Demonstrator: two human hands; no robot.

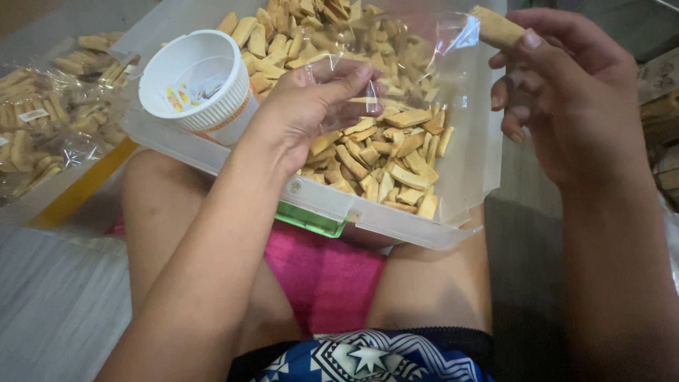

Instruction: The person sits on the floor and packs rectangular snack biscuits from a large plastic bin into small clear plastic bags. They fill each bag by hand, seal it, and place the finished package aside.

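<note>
Clear plastic bag (pixel 417 49) held open above bin (pixel 396 216) of biscuit pieces (pixel 382 159), mouth pinched by left hand (pixel 311 106); single biscuit (pixel 497 27) gripped at fingertips of right hand (pixel 566 92), just beside bag rim; white cup (pixel 198 78) rested in bin, left of grip

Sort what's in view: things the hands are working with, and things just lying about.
In use: left hand and right hand holding a clear bag; biscuit piece in right fingers; bin of biscuits.
Lying about: white cup; filled bags.
</note>
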